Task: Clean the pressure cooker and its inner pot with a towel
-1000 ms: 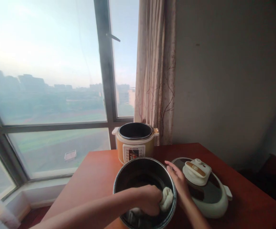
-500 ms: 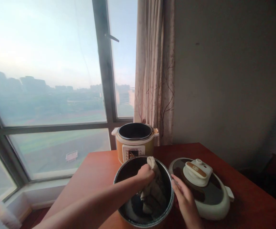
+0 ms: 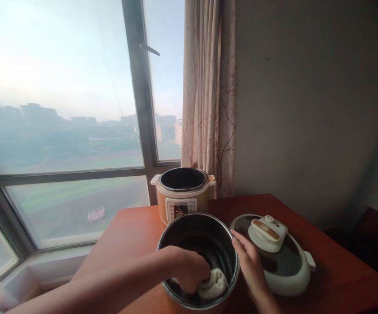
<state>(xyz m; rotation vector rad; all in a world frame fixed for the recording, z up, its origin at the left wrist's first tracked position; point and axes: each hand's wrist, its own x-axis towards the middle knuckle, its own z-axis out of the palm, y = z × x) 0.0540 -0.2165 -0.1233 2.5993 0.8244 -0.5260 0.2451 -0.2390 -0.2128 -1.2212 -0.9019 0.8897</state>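
A dark inner pot (image 3: 189,229) with a pale metallic rim stands tilted towards me at the front of the table. Inside it, my left hand (image 3: 190,270) is closed on a pale cloth (image 3: 213,284) bunched low against the near wall. The left fingertips are partly hidden by the hand itself. At the right of the rim, my right hand (image 3: 249,257) grips the pot's edge, thumb and fingers pinched on it.
Behind the pot sits the cooker body (image 3: 203,200), lidless, with side handles and a front control panel. Its round lid (image 3: 293,279) lies on the red-brown table (image 3: 123,231) at the right. A window (image 3: 74,139) and curtain (image 3: 205,96) stand beyond.
My left hand has moved down and nearer inside the pot, and the cloth has gone from hanging long to a bunch. My right hand keeps its hold on the rim.
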